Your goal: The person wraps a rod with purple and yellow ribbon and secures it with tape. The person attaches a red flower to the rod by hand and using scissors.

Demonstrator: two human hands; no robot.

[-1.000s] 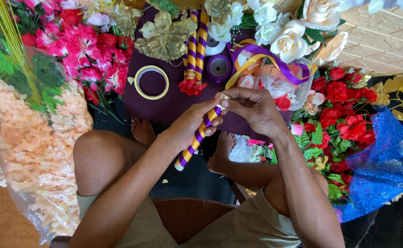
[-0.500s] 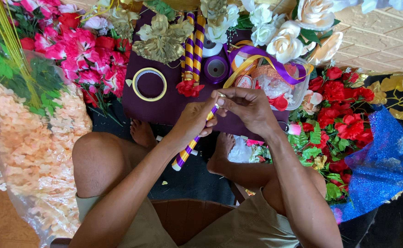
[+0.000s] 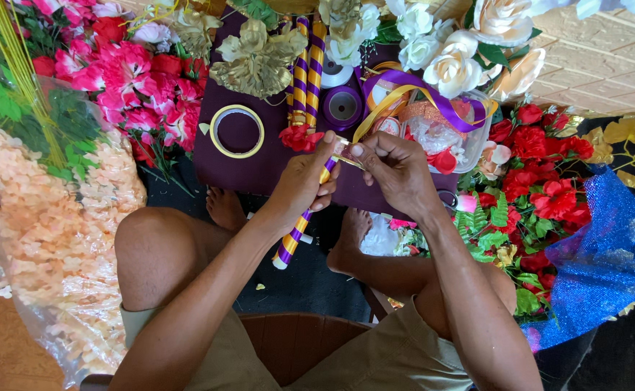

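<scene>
Between the two raised hands, the top end of the purple-and-yellow striped stick [image 3: 299, 235] disappears behind the fingers, so how far it reaches is hard to tell. The left hand [image 3: 304, 182] is wrapped closed around the stick's upper part, the lower end slanting down toward the left knee. The right hand [image 3: 397, 170] pinches something small and pale at the stick's top between thumb and fingertips; what it is cannot be made out. Just beyond the hands, a clear plastic tub [image 3: 469, 145] holds red and pale petals, half covered by loops of purple and yellow ribbon [image 3: 433, 94]. At the left, a clear plastic bag [image 3: 49, 239] is full of peach blossoms, its lower end cut off by the frame. On the dark purple cloth [image 3: 259, 170] lie a yellow tape ring [image 3: 237, 131], a purple ribbon spool [image 3: 343, 106], two more striped sticks [image 3: 306, 69] and a gold flower [image 3: 258, 61].
</scene>
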